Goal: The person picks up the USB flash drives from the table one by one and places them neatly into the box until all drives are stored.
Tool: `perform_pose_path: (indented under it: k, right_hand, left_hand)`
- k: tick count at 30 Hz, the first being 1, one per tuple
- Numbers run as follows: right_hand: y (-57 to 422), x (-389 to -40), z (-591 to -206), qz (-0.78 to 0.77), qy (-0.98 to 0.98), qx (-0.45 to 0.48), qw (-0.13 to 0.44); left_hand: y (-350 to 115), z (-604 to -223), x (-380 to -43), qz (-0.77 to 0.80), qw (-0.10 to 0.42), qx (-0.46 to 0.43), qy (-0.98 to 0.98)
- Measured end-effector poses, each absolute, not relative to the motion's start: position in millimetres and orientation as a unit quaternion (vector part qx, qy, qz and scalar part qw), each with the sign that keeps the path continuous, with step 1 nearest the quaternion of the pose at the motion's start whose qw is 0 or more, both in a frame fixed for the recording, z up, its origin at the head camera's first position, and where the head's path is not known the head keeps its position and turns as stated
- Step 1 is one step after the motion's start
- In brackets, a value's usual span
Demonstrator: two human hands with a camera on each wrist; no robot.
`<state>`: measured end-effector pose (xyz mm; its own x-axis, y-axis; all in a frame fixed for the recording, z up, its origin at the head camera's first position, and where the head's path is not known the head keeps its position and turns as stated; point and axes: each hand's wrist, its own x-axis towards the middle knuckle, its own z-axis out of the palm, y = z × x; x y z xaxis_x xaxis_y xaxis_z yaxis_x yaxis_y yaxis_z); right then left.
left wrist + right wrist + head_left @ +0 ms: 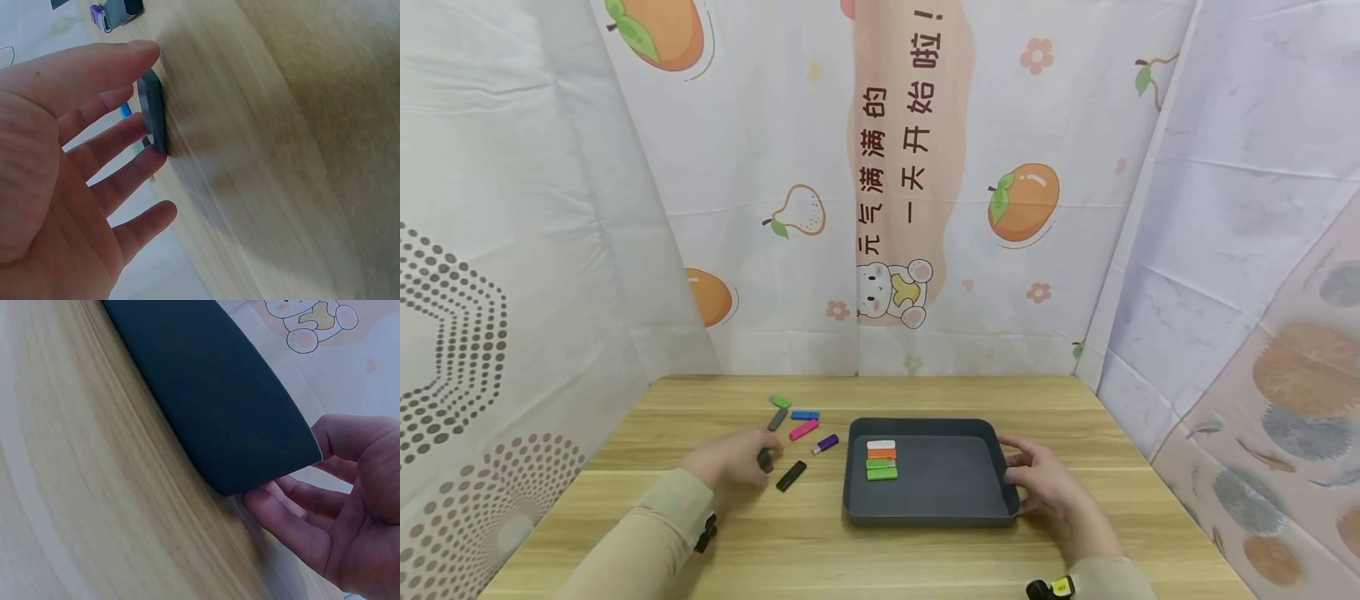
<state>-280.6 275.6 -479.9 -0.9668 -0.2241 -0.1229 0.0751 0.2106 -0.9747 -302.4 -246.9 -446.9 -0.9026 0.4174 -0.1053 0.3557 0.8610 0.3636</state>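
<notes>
In the head view my left hand (741, 457) is low over the table, left of the loose USB sticks. Its thumb and fingertips pinch a dark grey USB stick (154, 111), which shows along the fingertips in the left wrist view. Just right of that hand lies a black USB stick (792, 476). At the tray's right end, my right hand (1043, 477) holds the dark grey tray (940, 521), thumb at the near corner and index finger at the rim in the right wrist view. White (881, 444), orange (881, 454) and green USB sticks (882, 474) lie stacked in a column inside the tray's left part.
Beyond the left hand lie purple (825, 443), pink (803, 430), blue (806, 415), grey (777, 419) and green (780, 402) USB sticks. The wooden table (865, 562) ends at a printed curtain (775, 292) behind, with more curtains at both sides.
</notes>
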Motion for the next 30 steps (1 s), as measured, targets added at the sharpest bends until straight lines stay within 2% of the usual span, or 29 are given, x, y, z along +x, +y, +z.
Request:
perform_pose_path:
  k: [15,30]
  right_hand:
    - [276.3,-281.6,-481.1,-0.627,0.768,-0.051,0.119]
    - [276.4,-281.6,-481.7,-0.627,0.768,-0.056,0.12]
  left_hand:
    - [-247.6,-449.0,-301.3,0.16,0.091,0.185,0.965]
    - [-249.2,-452.6,-304.2,0.151,0.078,0.207,0.964]
